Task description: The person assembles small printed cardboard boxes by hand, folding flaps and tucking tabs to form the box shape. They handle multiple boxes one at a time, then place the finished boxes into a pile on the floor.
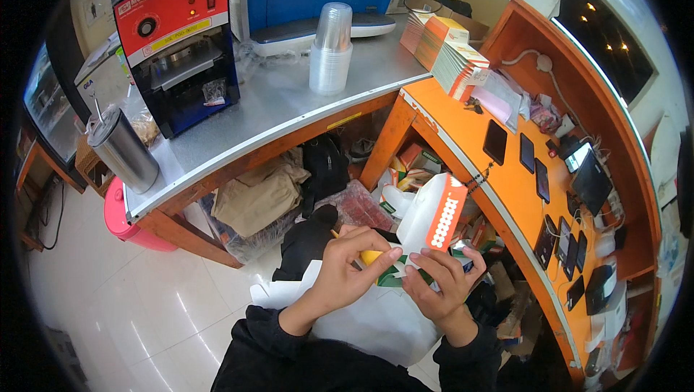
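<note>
I hold a partly folded cardboard food box (421,212) above my lap, its white inside facing up and an orange printed flap standing at the right. My left hand (347,265) pinches the near left edge, where yellow and green printing shows. Close beside it, my right hand (442,285) grips the near edge between thumb and fingers, with some fingers spread. Below both hands, large white sheets (379,320) lie across my lap; I cannot make out whether they are more unfolded boxes.
A metal-topped table (275,99) ahead carries a red and black cup sealer (177,45), a stack of clear plastic cups (332,52) and a steel tumbler (124,150). On the orange counter (463,124) at right lie several phones (495,142) and stacked flat boxes (452,59). Bags (260,193) sit underneath.
</note>
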